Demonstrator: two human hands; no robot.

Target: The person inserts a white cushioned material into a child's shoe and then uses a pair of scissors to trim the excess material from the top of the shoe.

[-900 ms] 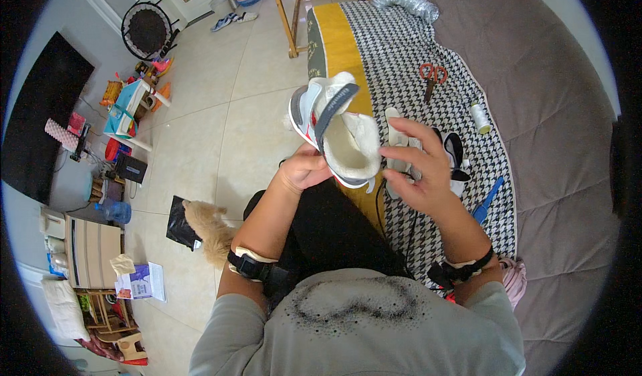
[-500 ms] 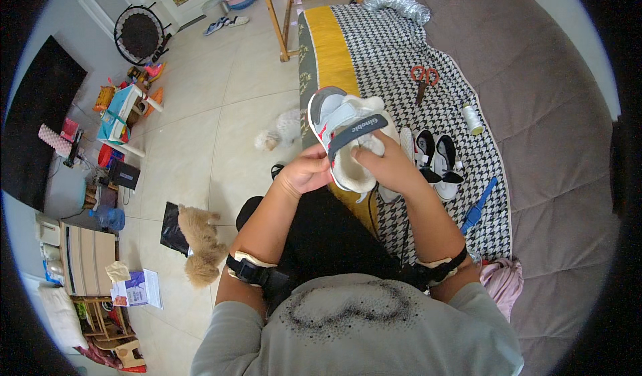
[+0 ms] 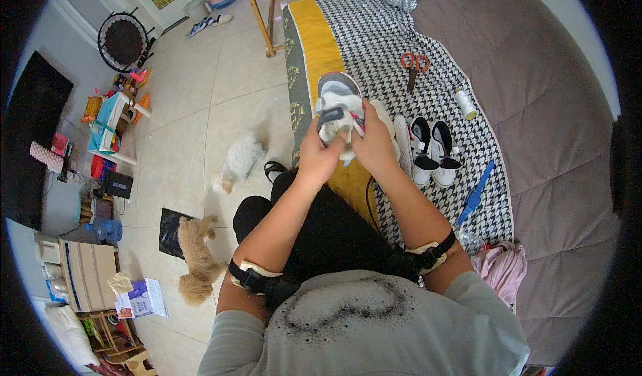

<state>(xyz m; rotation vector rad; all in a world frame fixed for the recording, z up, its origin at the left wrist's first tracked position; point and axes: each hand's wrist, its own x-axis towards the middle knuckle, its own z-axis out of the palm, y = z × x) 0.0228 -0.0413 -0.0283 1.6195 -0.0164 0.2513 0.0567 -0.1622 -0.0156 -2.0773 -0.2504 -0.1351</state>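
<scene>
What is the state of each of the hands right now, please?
Left hand: closed, holding the white-and-grey, dark-strapped padded shoe at its left side.
Right hand: closed, holding the same shoe's right side.

Home living area, tiled floor [image 3: 177, 132], large television [image 3: 35, 139], small trampoline [image 3: 124, 42], tan dog [image 3: 199, 252] (plus a white dog [image 3: 243, 158])

Scissors [image 3: 412, 74], a spool [image 3: 466, 104] and a blue watch [image 3: 475, 196] lie on a checked cloth [image 3: 374, 32], while a white dog [image 3: 243, 158] and a tan dog [image 3: 202, 259] are on the floor [image 3: 251, 98].
</scene>
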